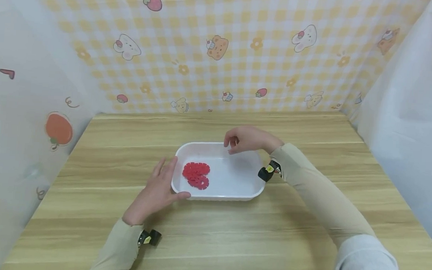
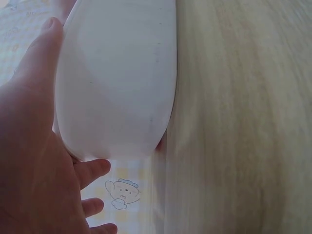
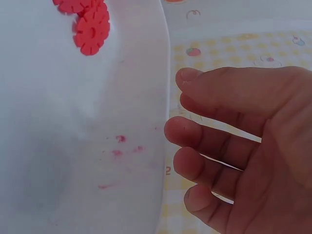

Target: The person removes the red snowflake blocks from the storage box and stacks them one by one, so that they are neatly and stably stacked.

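A white tray (image 1: 232,180) is set on the wood-grained tabletop (image 1: 210,240). In its left part, red notched discs (image 1: 196,169) are gathered, some overlapped. The tray's left end is touched by the left hand (image 1: 156,192), whose fingers are held straight and spread, with the thumb laid at the near-left corner. The right hand (image 1: 249,138) is held above the far rim, right of the middle, its fingers loosely bent and nothing gripped. Small pink marks (image 3: 121,139) are seen inside the tray. Beyond the tabletop, a yellow-checked cloth (image 1: 237,69) is seen.
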Motion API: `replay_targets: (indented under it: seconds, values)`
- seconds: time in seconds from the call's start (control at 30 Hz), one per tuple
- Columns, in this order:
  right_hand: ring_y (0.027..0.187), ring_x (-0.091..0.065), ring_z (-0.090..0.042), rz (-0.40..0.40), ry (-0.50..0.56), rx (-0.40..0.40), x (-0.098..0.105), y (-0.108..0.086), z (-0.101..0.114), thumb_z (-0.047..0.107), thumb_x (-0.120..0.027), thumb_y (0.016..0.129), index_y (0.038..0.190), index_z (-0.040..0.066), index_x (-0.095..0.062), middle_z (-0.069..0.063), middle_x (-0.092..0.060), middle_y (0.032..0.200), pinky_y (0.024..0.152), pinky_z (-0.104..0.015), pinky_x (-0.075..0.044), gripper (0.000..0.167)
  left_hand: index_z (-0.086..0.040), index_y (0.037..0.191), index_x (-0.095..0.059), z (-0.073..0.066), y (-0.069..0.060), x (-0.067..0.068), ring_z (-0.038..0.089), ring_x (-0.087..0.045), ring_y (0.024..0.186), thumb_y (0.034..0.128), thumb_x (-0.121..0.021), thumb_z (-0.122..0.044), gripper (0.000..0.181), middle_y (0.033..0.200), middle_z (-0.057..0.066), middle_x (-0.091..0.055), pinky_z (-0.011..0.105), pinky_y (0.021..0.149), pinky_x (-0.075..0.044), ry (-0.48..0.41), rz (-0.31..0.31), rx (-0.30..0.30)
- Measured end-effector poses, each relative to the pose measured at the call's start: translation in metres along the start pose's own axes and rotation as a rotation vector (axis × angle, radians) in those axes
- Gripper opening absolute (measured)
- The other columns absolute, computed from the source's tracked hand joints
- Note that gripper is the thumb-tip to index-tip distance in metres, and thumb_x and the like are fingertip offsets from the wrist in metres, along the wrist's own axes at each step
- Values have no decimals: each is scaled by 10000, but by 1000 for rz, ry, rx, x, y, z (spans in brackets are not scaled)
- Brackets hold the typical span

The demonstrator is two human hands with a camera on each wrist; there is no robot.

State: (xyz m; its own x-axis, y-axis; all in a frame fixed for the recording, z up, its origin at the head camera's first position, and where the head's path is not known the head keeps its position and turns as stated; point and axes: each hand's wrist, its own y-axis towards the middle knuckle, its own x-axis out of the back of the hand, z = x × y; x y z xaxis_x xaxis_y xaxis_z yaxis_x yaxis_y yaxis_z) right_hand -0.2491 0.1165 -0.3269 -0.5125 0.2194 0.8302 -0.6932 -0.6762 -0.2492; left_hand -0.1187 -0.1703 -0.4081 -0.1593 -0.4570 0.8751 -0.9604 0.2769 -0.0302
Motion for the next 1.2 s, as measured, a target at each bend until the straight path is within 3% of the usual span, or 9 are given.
replay_targets:
  seconds: [0.23,0.4,0.73,1.2]
  values:
    - [847,-539,-183,38,-29,61,-7,16,12,171,-715,855,1073,91,-684,-16,-627,876,771,-288,-461,234,-108,1539,-98,1,0,1,398,-39,1452,713,-771,-543,1150,1546,140,-284,695,991,-338,-11,9,13]
    - [842,-547,-175,81,11,79,-17,25,19,146,-717,852,1072,84,-684,-15,-632,885,761,-268,-475,231,-107,1538,-106,0,1,0,396,-48,1452,704,-782,-535,1155,1541,137,-293,687,987,-352,-4,4,8]
    - [833,-579,-145,114,-19,116,-35,37,27,158,-720,846,1058,128,-703,31,-655,882,761,-256,-493,215,-101,1535,-117,0,-1,0,403,-67,1447,694,-795,-519,1158,1533,137,-308,690,978,-359,2,-11,3]
    - [1022,-572,-142,118,-80,111,-65,51,30,108,-731,822,1188,178,-677,40,-657,1124,917,-274,-481,376,-103,1537,-105,-1,-2,1,402,-45,1452,708,-780,-533,1152,1543,133,-293,677,1041,-299,4,-2,-10]
